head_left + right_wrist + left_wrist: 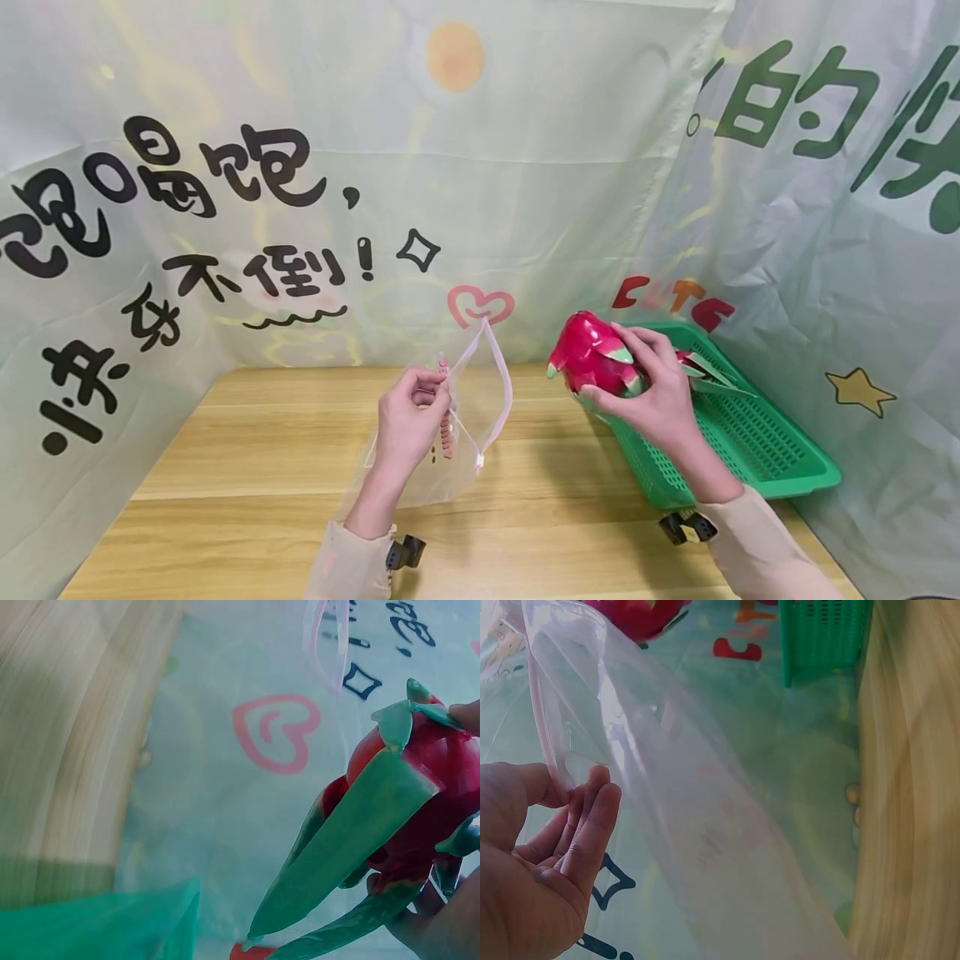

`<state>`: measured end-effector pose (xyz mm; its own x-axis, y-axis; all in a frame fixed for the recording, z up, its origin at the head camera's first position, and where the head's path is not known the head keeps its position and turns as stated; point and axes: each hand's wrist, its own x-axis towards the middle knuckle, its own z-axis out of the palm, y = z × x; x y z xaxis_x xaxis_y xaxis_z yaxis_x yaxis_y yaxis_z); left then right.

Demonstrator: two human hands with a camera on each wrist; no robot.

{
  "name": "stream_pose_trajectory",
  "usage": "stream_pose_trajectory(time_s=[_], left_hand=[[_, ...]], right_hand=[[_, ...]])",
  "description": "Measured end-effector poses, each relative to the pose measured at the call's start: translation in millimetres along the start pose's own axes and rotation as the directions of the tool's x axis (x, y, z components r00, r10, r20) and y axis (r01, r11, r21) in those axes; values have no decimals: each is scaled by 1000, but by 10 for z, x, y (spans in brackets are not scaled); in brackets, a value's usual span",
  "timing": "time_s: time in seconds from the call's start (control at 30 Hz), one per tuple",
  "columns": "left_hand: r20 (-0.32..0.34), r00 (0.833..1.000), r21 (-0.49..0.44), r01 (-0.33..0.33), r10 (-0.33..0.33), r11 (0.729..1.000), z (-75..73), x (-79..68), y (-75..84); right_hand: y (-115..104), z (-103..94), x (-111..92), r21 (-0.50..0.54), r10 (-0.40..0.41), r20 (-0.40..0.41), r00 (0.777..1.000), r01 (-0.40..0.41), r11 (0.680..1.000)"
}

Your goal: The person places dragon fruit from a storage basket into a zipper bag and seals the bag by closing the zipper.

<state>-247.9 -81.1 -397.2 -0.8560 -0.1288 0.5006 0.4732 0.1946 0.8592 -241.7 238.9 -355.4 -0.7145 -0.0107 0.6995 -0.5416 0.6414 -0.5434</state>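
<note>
My left hand [408, 417] pinches the rim of a clear plastic zip bag [457, 479] between thumb and fingers. The bag's mouth gapes toward the right, with a white slider at its lower corner and pinkish-red print on the film. In the left wrist view the bag [705, 825] hangs beside the fingers. My right hand [663, 400] grips a red dragon fruit [588, 354] with green scales, held above the table to the right of the bag, apart from it. Long green leaf-like scales [349, 844] stick out from the fruit in the right wrist view.
A green perforated basket [787, 479] stands at the right of the wooden table [247, 467]. Red and green leafy parts show over it behind my right hand; I cannot tell whether they belong to another fruit. Printed cloth [562, 208] hangs around the table's back and sides.
</note>
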Motion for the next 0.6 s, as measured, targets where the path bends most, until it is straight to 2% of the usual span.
stream_pose_trajectory(time_s=[0.27,0.6], left_hand=[[-3,1000,13,15,-15,1000,5,-7,15],[9,1000,27,21,-21,999,8,-9,12]], right_hand=[[-155,213,27,11,10,29,1000,-11,1000],[-361,461,27,92,59,123,991,-70,993]])
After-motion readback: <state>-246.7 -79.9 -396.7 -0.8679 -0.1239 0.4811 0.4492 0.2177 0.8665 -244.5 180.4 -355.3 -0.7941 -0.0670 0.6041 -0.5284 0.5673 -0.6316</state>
